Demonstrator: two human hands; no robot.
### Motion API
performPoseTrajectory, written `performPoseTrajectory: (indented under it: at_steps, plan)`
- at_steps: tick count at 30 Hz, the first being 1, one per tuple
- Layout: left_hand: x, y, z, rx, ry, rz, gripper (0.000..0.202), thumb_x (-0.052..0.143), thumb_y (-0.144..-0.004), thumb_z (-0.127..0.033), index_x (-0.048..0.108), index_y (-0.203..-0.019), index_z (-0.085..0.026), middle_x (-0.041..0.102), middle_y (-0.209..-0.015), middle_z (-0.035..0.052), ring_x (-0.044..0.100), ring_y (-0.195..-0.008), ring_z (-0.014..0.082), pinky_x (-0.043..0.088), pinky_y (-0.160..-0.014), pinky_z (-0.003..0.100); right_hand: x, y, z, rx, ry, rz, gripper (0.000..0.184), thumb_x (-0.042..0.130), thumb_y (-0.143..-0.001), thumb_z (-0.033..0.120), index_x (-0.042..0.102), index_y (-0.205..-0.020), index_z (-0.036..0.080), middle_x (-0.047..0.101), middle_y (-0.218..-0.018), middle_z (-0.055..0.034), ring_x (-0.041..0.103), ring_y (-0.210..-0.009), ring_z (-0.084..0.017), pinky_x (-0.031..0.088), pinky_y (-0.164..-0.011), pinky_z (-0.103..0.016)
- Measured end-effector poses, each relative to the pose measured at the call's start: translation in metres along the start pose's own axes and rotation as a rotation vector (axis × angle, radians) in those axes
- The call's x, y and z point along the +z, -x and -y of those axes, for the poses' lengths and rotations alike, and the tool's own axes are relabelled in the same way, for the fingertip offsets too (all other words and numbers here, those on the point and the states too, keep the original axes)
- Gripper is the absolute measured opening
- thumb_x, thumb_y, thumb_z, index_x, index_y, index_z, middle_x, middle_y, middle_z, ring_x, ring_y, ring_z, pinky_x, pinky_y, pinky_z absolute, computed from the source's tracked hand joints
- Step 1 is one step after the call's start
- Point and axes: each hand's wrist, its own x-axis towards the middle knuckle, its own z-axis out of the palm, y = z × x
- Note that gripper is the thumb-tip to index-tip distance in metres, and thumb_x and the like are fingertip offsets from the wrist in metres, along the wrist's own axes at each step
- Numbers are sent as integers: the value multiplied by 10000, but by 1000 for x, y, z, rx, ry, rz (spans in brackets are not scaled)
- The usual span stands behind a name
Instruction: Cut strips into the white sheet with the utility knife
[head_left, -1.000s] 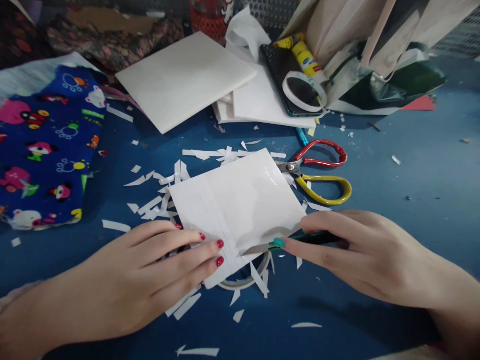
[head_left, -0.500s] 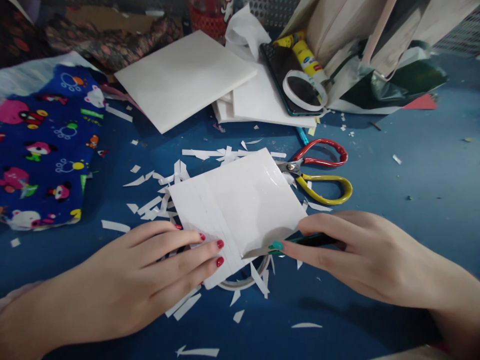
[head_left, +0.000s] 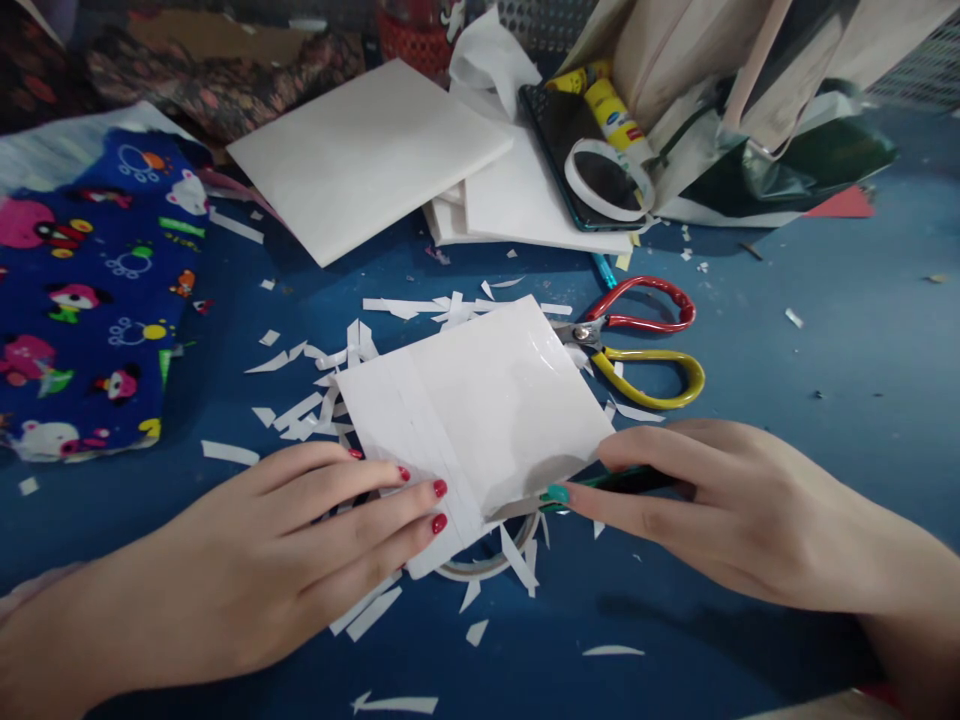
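Note:
A folded white paper piece lies tilted in front of me, with creased strips along its left side. My left hand rests on its lower left part, fingers stretched out and flat; the thumb is hidden. My right hand is closed around a cutter knife with a dark green handle. Its grey blade reaches the paper's lower edge, close to the creased strips. Partly under the paper sits a tape roll. Scissors with one red and one yellow handle lie at the paper's right, their blades mostly covered.
White paper scraps are strewn around the paper on the blue table. Behind are a white board, a phone with a white ring, and glue sticks. Patterned blue fabric lies left; bags stand back right.
Almost nothing differs. The knife blade looks tilted slightly, showing less of its face; both hands and the paper stay in place.

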Motion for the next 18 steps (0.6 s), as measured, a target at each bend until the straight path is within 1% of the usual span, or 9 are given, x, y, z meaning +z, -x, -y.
performPoseTrajectory:
  at_steps: [4, 10, 14, 18]
  plan:
    - [0, 0, -1, -5, 1, -4, 392, 321, -1070, -138, 630, -1290, -235, 700, -1252, -8, 571, -1132, 191, 323, -1038, 373, -1, 0, -1, -13, -13, 10, 334, 350, -1033, 127, 619, -1205, 226, 627, -976, -35, 463, -559, -98, 353, -556, -273]
    - [-1, 0, -1, -5, 1, -6, 396, 344, -1049, -126, 633, -1297, -235, 718, -1203, 3, 583, -1128, 196, 341, -1037, 365, -3, -3, -2, -33, -40, 32, 336, 331, -1050, 166, 636, -1177, 227, 638, -954, -36, 488, -553, -94, 353, -537, -276]
    - [-1, 1, -1, -18, 16, -4, 399, 351, -1042, -116, 634, -1298, -234, 723, -1191, 4, 582, -1136, 202, 337, -1039, 373, -3, -2, -3, -11, -15, -2, 321, 355, -1021, 119, 626, -1156, 224, 643, -972, -43, 535, -586, -102, 387, -550, -269]
    - [0, 2, -1, -12, 25, 3, 408, 325, -1061, -127, 619, -1320, -238, 713, -1230, -1, 560, -1171, 196, 311, -1058, 375, -1, -2, -4, -2, -9, -37, 302, 368, -1009, 102, 609, -1154, 213, 641, -978, -44, 559, -612, -108, 385, -547, -265]
